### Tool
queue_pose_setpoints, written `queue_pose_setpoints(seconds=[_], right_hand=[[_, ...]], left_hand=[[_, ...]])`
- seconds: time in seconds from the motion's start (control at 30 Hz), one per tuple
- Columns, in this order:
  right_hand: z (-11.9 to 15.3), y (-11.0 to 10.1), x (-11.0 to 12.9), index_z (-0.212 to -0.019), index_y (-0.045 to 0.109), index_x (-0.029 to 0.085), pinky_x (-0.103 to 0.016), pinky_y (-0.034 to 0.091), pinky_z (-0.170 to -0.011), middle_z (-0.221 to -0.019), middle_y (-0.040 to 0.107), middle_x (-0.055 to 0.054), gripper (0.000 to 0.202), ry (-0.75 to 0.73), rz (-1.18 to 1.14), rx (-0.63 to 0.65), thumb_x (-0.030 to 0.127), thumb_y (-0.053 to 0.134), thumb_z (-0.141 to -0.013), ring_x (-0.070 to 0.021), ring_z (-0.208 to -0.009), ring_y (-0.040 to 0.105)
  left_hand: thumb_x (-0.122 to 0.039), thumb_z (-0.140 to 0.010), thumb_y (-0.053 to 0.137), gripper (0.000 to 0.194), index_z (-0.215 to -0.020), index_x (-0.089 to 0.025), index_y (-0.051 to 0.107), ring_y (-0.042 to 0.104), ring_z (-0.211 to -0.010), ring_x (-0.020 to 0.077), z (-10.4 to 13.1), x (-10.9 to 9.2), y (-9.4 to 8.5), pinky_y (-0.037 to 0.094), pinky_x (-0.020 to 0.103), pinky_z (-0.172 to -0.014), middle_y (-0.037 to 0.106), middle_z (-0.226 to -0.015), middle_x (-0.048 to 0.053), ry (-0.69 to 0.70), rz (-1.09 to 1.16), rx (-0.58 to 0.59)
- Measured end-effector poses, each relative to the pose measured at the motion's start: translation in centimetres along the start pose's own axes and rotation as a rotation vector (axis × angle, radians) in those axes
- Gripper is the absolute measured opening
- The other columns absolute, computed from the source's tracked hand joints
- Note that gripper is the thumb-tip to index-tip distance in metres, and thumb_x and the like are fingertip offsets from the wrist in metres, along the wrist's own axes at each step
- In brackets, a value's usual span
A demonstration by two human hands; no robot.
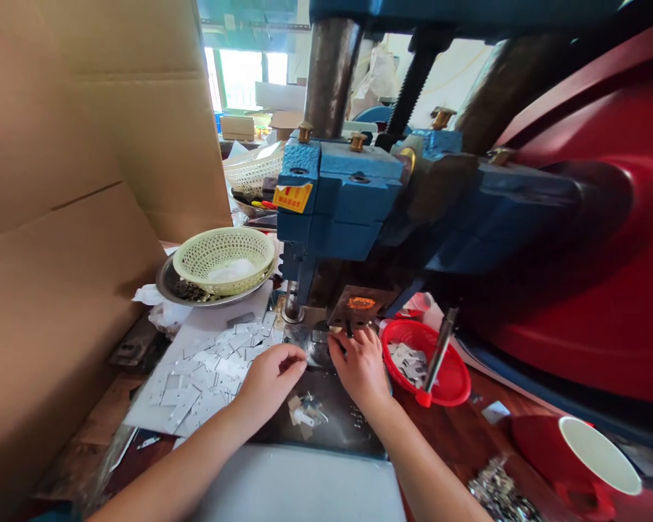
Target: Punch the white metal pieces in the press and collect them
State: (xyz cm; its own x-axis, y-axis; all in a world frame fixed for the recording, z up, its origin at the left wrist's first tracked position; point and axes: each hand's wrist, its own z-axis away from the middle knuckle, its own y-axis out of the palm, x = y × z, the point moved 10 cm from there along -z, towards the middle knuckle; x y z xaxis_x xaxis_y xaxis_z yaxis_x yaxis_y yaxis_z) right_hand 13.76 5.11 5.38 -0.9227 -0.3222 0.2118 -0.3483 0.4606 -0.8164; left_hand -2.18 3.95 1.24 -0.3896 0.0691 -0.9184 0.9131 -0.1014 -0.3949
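Note:
My left hand point(272, 373) is at the near left of the press die, thumb and forefinger drawn together. What lies between these fingertips is too small to make out. My right hand point(362, 362) rests at the die's right side, fingers bent under the press head point(360, 303); whatever they grip is hidden. A small flat metal plate point(320, 336) lies on the die between the two hands. Thin metal pieces point(307, 415) form a small heap on the dark press bed point(340, 435). Left of my left hand, many flat metal plates point(212, 373) are spread on a white sheet.
A red basket point(454, 391) with metal plates stands on the right, a lever point(440, 351) above it. A red mug point(544, 453) and shiny small parts point(503, 493) sit nearer. A pale green basket point(223, 250) rests in a metal bowl; cardboard point(87, 145) walls the left.

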Motion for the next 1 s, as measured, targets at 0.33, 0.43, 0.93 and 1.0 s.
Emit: queue_pose_setpoints(seconds=[0.33,0.43,0.93,1.0], right_hand=[[0.9,-0.5,0.8,-0.101,0.067,0.026,-0.051,0.028,-0.105,-0.096,0.064,-0.005,0.021,-0.113,-0.050,0.043,0.033,0.052,-0.088,-0.0240,-0.105,0.050],[0.8,-0.4,0.9,-0.100,0.067,0.027,-0.053,0.027,-0.105,-0.094,0.065,-0.004,0.020,-0.138,-0.037,0.062,0.033,0.052,-0.088,-0.0245,-0.106,0.050],[2.1,0.1,-1.0,-0.109,0.065,0.027,-0.053,0.033,-0.101,-0.108,0.062,-0.006,0.027,-0.095,-0.125,0.026,0.035,0.048,-0.090,-0.0266,-0.116,0.047],[2.0,-0.1,-0.8,-0.109,0.065,0.029,-0.054,0.030,-0.102,-0.108,0.063,-0.005,0.026,-0.095,-0.086,0.036,0.036,0.049,-0.089,-0.0269,-0.116,0.047]], left_hand=[[-0.025,-0.078,0.058,0.014,-0.084,-0.020,0.070,0.063,-0.079,0.0189,-4.5,-2.1,0.9,0.049,0.032,-0.075,0.070,-0.084,0.002,0.022,-0.095,-0.086],[-0.025,-0.079,0.057,0.015,-0.085,-0.020,0.070,0.063,-0.081,0.0197,-4.9,-2.0,0.6,0.049,0.033,-0.077,0.070,-0.086,0.003,0.013,-0.111,-0.130],[-0.023,-0.079,0.061,0.011,-0.080,-0.021,0.071,0.061,-0.083,0.0193,-5.3,-2.7,1.7,0.046,0.034,-0.080,0.068,-0.083,0.002,0.073,-0.251,-0.154],[-0.022,-0.078,0.061,0.009,-0.080,-0.021,0.071,0.061,-0.084,0.0195,-5.4,-2.4,1.7,0.045,0.034,-0.081,0.068,-0.083,0.002,0.073,-0.268,-0.152]])
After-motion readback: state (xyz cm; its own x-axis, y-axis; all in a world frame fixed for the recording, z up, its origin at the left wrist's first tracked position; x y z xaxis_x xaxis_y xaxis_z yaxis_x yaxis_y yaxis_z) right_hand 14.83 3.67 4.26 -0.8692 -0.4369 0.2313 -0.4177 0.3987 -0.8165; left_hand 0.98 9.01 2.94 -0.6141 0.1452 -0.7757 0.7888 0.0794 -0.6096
